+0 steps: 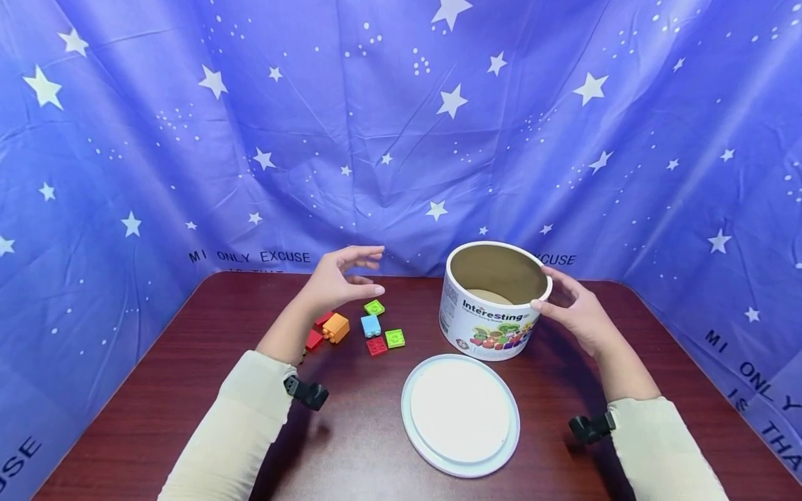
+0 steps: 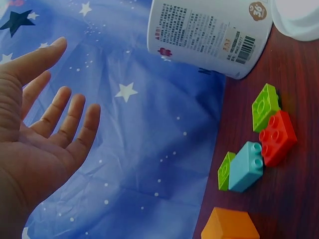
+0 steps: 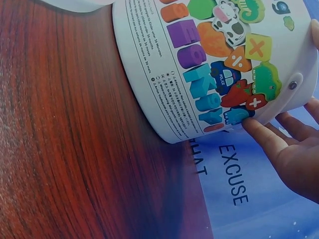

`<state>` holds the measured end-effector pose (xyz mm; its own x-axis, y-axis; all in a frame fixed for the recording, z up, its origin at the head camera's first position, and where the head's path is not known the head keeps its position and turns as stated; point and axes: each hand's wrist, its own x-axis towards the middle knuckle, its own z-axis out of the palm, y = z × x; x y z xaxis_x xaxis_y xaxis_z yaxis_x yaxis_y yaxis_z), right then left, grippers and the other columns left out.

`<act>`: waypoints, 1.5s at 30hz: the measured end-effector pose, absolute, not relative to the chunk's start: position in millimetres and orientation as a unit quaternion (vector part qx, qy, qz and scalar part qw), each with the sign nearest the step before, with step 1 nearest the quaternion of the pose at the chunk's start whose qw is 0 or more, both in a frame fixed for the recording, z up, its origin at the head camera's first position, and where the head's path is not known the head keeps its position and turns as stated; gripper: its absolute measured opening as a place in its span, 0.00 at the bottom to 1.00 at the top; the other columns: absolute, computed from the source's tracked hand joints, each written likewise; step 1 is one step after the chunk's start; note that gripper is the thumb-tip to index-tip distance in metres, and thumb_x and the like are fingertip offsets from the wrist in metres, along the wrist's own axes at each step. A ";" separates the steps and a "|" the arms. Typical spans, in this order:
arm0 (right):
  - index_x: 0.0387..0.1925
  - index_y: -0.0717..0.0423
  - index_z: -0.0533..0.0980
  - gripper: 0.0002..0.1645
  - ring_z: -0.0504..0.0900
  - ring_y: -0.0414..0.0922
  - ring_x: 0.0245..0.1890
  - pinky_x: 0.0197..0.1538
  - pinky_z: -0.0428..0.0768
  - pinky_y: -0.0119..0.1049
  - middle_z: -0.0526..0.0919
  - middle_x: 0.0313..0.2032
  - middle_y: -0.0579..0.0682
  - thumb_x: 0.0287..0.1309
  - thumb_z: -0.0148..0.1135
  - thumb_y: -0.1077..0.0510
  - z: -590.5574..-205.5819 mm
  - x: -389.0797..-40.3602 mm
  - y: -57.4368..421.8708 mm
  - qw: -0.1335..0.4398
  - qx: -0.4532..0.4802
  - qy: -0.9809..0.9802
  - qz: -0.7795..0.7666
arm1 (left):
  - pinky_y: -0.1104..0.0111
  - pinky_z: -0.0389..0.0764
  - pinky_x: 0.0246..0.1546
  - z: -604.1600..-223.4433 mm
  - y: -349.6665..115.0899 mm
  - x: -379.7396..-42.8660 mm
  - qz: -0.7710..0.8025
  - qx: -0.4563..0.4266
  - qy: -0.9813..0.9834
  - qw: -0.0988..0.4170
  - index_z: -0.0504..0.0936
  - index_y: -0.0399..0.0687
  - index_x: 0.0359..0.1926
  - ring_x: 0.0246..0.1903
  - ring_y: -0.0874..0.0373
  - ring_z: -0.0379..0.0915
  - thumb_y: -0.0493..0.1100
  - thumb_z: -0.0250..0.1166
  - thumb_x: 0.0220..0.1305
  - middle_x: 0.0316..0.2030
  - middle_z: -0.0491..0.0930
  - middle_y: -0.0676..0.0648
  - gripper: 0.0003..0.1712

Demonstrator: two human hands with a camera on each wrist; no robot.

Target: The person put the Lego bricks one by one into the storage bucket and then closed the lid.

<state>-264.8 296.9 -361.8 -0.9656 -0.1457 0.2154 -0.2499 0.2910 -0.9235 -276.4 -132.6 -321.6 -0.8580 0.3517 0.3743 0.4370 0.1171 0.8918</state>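
Observation:
A white round bucket (image 1: 489, 334) with colourful printed pictures stands uncovered at the right of the middle, its inside brown. The right hand (image 1: 576, 313) holds its right side near the rim, thumb toward the front and fingers farther back. In the right wrist view, fingertips of that hand (image 3: 294, 149) rest against the printed wall. To the left, the left hand (image 1: 341, 278) hovers over toy building bricks with fingers spread and nothing held. Below it lie an orange brick (image 1: 336, 328), a blue brick (image 1: 370, 325), a red brick (image 1: 376, 346) and a green brick (image 1: 395, 339).
A white round lid (image 1: 460, 414) lies on the dark red wooden table (image 1: 357, 431) in front of the bucket. More red pieces (image 1: 315, 339) sit beside the orange brick, and another green brick (image 1: 374, 307) lies farther back. A blue starry curtain (image 1: 376, 139) hangs behind the table.

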 end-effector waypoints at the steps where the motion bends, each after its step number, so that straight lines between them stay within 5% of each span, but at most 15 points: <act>1: 0.73 0.63 0.54 0.45 0.75 0.40 0.53 0.47 0.77 0.23 0.58 0.68 0.71 0.60 0.65 0.63 -361.8 -264.9 297.1 0.045 0.123 -0.803 0.582 | 0.59 0.80 0.49 -321.7 -134.7 -274.2 -0.608 -0.262 -0.749 0.034 0.77 0.45 0.62 0.54 0.51 0.74 0.32 0.75 0.50 0.56 0.77 0.44 0.36; 13: 0.73 0.62 0.54 0.45 0.75 0.39 0.53 0.47 0.77 0.23 0.57 0.68 0.71 0.60 0.65 0.63 -361.1 -264.9 296.9 0.043 0.123 -0.798 0.589 | 0.60 0.80 0.50 -328.0 -159.0 -255.1 -0.607 -0.254 -0.752 0.042 0.76 0.43 0.62 0.54 0.44 0.74 0.32 0.77 0.48 0.56 0.77 0.42 0.37; 28: 0.73 0.65 0.54 0.45 0.76 0.37 0.51 0.47 0.78 0.24 0.66 0.64 0.60 0.59 0.66 0.64 -363.6 -265.1 296.2 0.045 0.130 -0.785 0.604 | 0.56 0.79 0.50 -347.1 -193.5 -238.2 -0.606 -0.265 -0.747 0.068 0.75 0.35 0.61 0.52 0.50 0.75 0.27 0.75 0.48 0.52 0.78 0.42 0.36; 45: 0.73 0.63 0.55 0.45 0.76 0.37 0.52 0.47 0.77 0.24 0.61 0.67 0.67 0.59 0.66 0.64 -364.0 -265.3 296.6 0.049 0.126 -0.791 0.597 | 0.66 0.81 0.47 -371.2 -242.0 -213.6 -0.608 -0.244 -0.750 0.090 0.75 0.34 0.60 0.48 0.58 0.78 0.23 0.72 0.48 0.49 0.81 0.51 0.34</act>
<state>-265.3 296.6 -364.0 -0.9637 -0.1401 0.2272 -0.2568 0.2549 -0.9322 -213.6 -242.0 -371.2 -0.8649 0.2566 0.4315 0.4752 0.1411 0.8685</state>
